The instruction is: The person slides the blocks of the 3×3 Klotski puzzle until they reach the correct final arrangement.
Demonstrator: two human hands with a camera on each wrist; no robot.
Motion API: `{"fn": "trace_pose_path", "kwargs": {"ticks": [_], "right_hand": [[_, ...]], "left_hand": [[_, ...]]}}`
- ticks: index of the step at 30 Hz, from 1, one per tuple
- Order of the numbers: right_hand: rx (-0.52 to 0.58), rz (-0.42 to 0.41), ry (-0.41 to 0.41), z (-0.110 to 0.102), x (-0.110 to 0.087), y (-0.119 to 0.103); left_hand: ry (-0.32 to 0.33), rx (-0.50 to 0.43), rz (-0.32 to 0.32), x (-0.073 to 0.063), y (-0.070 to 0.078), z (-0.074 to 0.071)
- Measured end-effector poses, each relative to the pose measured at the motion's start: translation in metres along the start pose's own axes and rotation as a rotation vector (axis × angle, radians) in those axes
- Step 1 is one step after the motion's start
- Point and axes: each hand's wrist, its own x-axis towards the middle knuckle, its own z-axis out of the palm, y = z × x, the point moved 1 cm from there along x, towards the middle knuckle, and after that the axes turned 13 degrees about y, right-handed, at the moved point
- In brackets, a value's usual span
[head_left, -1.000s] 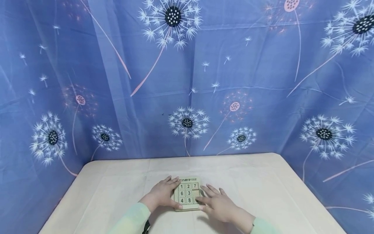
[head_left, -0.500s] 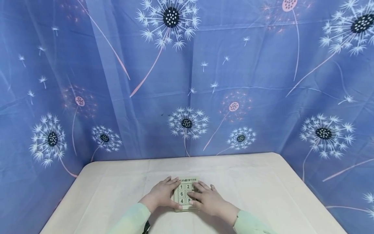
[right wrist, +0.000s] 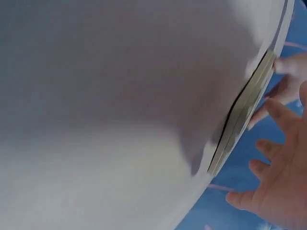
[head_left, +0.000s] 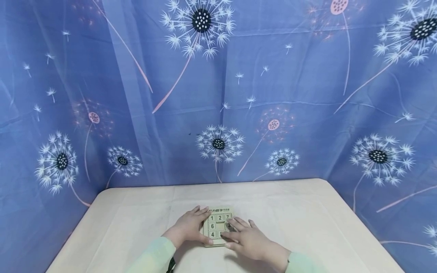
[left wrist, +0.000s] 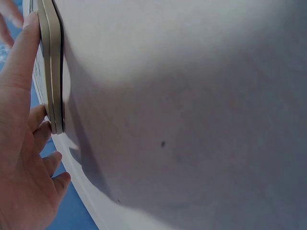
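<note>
Greenish puzzle (head_left: 218,227) | gripped by left fingers (head_left: 202,211) | partly under right fingers (head_left: 241,223)

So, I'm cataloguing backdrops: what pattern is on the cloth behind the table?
The cloth has a white-and-pink dandelion print on blue, clearest in the head view.

1, 2, 7, 6, 4 on tiles (head_left: 220,217), 力数字 on puzzle board (head_left: 218,241)

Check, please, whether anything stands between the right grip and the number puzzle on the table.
Nothing visible stands between them. In the head view, the right grip is already at the number puzzle, partly covering its lower right corner. The left grip holds the opposite side, out of the way.
</note>
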Motion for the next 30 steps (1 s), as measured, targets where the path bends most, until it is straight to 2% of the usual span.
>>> {"fn": "trace_pose_path", "kwargs": {"ticks": [3,10,13,18,21,30], "right_hand": [[-0.013,-0.005,0.001,0.005,0.005,-0.004],[-0.012,0.058,0.03,0.011,0.02,0.001],[0.0,0.068,0.026,0.008,0.017,0.002],[0.015,0.079,0.036,-0.005,-0.002,0.003],[0.012,0.075,0.039,-0.006,-0.008,0.005],[0.022,0.031,0.019,0.01,0.005,-0.005]], "left_hand": [[0.007,0.002,0.007,0.0,0.0,0.0],[-0.002,0.009,0.008,0.001,0.0,0.001],[-0.003,0.008,0.004,0.001,-0.001,0.001],[-0.005,0.008,-0.002,0.002,-0.001,0.001],[-0.012,0.018,-0.011,0.002,-0.001,0.0],[0.001,0.031,0.017,0.001,0.0,0.0]]}}
